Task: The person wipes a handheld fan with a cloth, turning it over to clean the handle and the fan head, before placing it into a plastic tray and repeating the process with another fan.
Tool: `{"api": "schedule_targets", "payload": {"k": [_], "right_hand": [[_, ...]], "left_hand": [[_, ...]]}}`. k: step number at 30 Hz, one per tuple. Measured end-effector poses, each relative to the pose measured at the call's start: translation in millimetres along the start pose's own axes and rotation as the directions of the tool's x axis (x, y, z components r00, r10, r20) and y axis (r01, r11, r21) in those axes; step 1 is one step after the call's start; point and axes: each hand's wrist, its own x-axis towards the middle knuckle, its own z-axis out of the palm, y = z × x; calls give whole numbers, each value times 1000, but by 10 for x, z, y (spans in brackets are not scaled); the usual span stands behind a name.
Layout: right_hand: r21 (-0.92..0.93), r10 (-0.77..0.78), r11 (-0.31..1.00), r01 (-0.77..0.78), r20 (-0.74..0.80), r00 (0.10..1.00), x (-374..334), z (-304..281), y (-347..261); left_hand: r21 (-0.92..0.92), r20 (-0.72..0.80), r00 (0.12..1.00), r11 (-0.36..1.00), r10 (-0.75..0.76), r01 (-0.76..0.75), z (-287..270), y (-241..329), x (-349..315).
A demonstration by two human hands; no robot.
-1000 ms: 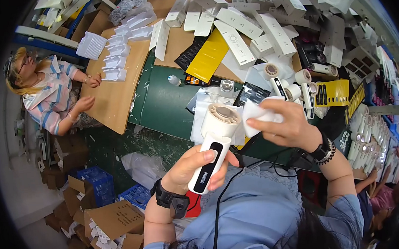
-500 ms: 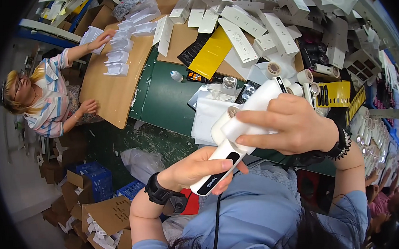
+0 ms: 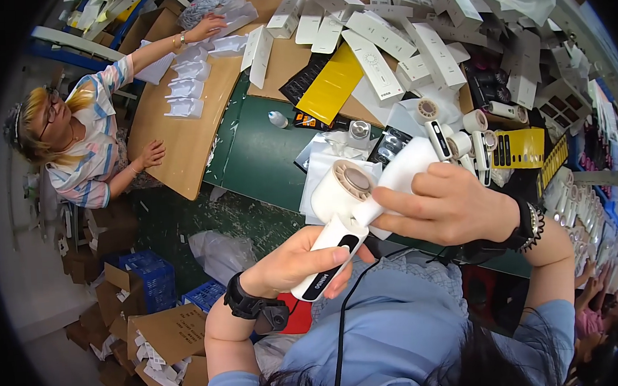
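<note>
A white handheld fan [image 3: 343, 193] is gripped by its handle in my left hand [image 3: 292, 263], with the thumb along the handle's black panel. Its round head with a ring of vents tilts up and away from me. My right hand [image 3: 455, 204] pinches a soft white cloth or foam sheet [image 3: 410, 164], which I cannot tell apart. The sheet's lower edge lies against the fan where head and handle meet, and its far part sticks out toward the table. Just beyond the sheet, more white handheld fans [image 3: 439, 139] lie together.
White boxes [image 3: 374, 65] are heaped at the back of the green table [image 3: 250, 154]. A yellow sheet [image 3: 329, 83], a small bottle [image 3: 277, 119] and clear packaging lie nearer. At left, a co-worker [image 3: 83, 146] reaches over a wooden tabletop [image 3: 147, 143]. Cartons [image 3: 165, 333] stand lower left.
The white sheet has slid off the fan's head toward the right, uncovering the vents. The fan head has turned to face up more. The co-worker's arm stretches farther across the wooden tabletop.
</note>
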Motion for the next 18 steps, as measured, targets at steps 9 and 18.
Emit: {"api": "schedule_targets", "payload": {"k": [9, 18], "right_hand": [[-2, 56, 998, -57, -91, 994, 77, -70, 18], [537, 693, 651, -537, -130, 709, -275, 280, 416]], "left_hand": [[50, 16, 1000, 999, 13, -14, 6, -14, 53], [44, 144, 987, 997, -73, 68, -14, -190, 151]]}}
